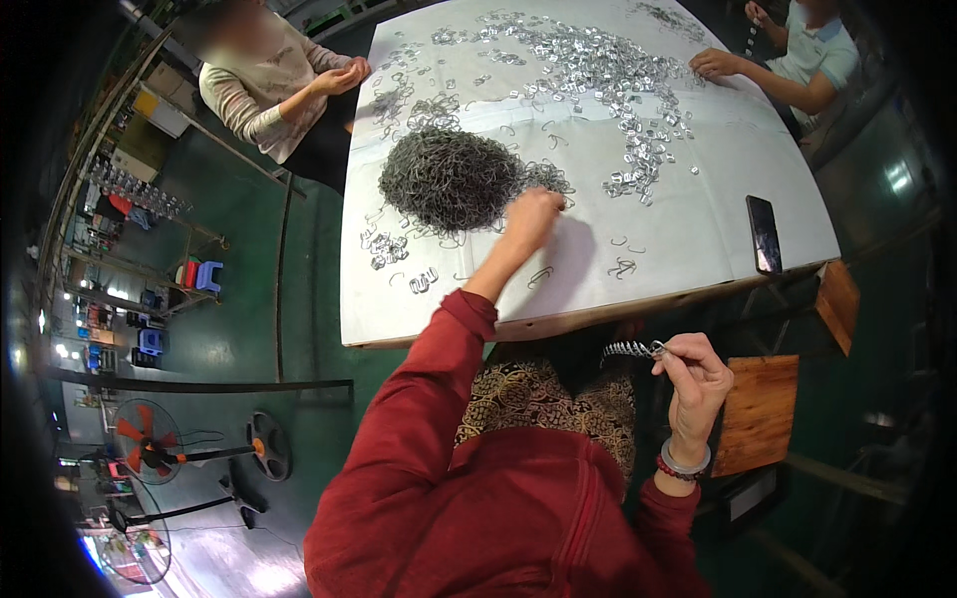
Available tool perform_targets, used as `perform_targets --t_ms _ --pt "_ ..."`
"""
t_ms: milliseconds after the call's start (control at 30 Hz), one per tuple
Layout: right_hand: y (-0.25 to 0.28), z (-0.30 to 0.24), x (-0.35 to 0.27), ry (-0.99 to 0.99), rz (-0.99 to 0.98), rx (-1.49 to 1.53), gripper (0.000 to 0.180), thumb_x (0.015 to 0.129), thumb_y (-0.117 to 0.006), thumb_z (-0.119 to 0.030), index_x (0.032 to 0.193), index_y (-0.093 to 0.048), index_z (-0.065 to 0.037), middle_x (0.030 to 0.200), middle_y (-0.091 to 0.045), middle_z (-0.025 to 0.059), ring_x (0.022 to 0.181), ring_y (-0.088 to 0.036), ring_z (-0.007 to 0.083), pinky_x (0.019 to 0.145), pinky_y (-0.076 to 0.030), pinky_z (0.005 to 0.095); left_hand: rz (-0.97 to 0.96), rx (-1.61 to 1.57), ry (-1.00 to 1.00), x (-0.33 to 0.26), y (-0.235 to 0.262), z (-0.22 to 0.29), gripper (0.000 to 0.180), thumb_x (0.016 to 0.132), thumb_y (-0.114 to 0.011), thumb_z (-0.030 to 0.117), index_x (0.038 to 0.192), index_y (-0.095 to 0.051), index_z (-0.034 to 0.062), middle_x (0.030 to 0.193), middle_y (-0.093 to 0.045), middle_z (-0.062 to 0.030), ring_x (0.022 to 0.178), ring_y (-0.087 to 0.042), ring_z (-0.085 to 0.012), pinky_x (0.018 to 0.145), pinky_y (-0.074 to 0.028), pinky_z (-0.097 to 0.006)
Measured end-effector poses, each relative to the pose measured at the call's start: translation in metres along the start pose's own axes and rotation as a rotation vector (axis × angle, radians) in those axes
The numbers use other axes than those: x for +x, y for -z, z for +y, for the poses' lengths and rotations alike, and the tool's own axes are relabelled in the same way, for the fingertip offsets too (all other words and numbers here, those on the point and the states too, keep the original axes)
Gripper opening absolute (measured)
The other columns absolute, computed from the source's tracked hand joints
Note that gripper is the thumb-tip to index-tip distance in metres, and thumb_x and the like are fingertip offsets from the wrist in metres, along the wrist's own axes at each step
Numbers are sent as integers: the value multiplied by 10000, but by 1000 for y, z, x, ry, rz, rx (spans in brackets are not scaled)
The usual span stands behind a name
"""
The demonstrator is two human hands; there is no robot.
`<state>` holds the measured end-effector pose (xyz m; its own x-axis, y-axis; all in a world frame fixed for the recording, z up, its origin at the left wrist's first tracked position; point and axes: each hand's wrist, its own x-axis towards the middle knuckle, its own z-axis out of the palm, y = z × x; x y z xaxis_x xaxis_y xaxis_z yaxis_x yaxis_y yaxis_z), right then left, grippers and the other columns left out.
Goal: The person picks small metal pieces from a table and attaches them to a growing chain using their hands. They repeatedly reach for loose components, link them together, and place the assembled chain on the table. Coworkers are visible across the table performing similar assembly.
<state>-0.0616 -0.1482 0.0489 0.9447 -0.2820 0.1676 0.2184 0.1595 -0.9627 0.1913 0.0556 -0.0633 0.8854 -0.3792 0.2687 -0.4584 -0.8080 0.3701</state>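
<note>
My left hand (535, 214) reaches over the table, at the right edge of a large heap of dark bent wire hooks (449, 179). Its fingers curl down closed among loose hooks (546, 177); whatever they pinch is hidden. Off the table's near edge, my right hand (698, 374) is closed, thumb against fingers, on a string of small metal pieces (630, 349) that sticks out to the left. A few single wire hooks (623, 265) lie on the white tabletop between my hands. Small shiny metal clips (384, 247) sit left of the heap.
Many shiny clips (598, 60) spread over the far part of the white-covered table (718, 224). A phone (765, 234) lies near its right edge. One person (269, 90) works at the far left, another (812, 60) at the far right. A wooden stool (758, 414) stands right of me.
</note>
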Motion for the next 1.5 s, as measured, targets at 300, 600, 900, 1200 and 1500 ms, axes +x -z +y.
perform_targets --t_ms 300,600,900,1200,1500 --pt "3 -2 5 -38 6 -1 141 790 -576 165 849 -643 56 876 -591 114 683 -600 144 618 -504 239 -137 197 -490 11 13 -65 91 820 -629 157 896 -675 140 891 -517 -56 939 -535 -237 718 -515 -340" --pt "10 2 28 -9 37 29 115 822 -579 128 891 -651 72 875 -625 100 719 -601 139 657 -491 230 -31 -205 -106 16 34 -36 132 911 -502 77 983 -559 -18 931 -627 -221 875 -609 -406 796 -478 -455" --pt "18 11 32 -12 106 25 78 851 -638 45 920 -676 39 821 -664 60 690 -608 98 637 -491 208 -326 -1239 33 -30 68 99 164 901 -647 95 992 -659 -40 804 -677 -93 698 -653 -148 657 -539 -271" --pt "16 18 31 -54 144 13 88 838 -644 54 919 -676 52 829 -667 66 689 -623 106 645 -493 203 -456 -1356 -32 -57 56 152 156 899 -671 166 922 -642 15 880 -618 5 810 -553 -71 743 -459 -233" --pt "5 28 18 76 138 -274 106 818 -620 119 902 -666 74 945 -583 84 775 -633 133 651 -549 236 -180 -1145 -19 -91 53 168 110 919 -603 51 991 -590 -30 955 -635 -58 893 -595 -112 814 -489 -257"
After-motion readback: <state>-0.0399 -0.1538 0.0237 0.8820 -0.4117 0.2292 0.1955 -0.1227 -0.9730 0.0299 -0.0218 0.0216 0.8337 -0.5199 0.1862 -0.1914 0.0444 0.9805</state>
